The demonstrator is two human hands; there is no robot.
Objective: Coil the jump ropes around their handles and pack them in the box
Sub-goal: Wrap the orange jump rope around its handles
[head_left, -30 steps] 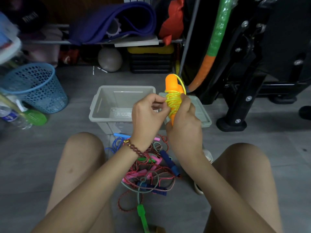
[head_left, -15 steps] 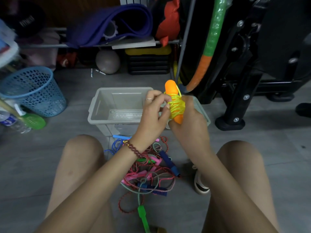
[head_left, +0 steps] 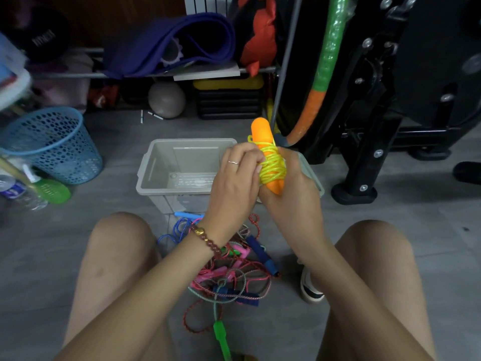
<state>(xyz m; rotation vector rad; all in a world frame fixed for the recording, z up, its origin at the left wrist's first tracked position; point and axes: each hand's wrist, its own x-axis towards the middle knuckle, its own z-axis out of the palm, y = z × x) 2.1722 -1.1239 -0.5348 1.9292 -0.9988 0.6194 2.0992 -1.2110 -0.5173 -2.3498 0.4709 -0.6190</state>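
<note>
- We hold the pair of orange handles [head_left: 261, 130] upright in our right hand [head_left: 291, 201], fingers curled round their lower half. This leaves the top free, and the bundle does not turn while we work on it.
- The yellow rope [head_left: 273, 165] lies in many turns round the middle of the handles, with one small loop standing out near the top.
- Our left hand [head_left: 234, 183] pinches the rope against the coil with its fingertips, probably to tuck in the last end so the turns cannot spring loose.
- We hold the bundle in the air over the far right corner of the grey box [head_left: 145, 175], so the drop into it should be short once the end is fast.
- The box stands open on the floor just beyond our knees. In the part of its bottom that shows we see no rope, and our left hand hides the right end.
- A grey lid [head_left: 313, 178] lies just beside the box on its right, mostly behind our right hand.
- The pile of ropes [head_left: 229, 269] not yet coiled lies tangled on the floor between our knees. It has pink, blue and red cords, and a green handle [head_left: 221, 334] trails toward us.
- A blue basket [head_left: 52, 147] stands well apart on the left, and we cannot tell what it holds.
</note>
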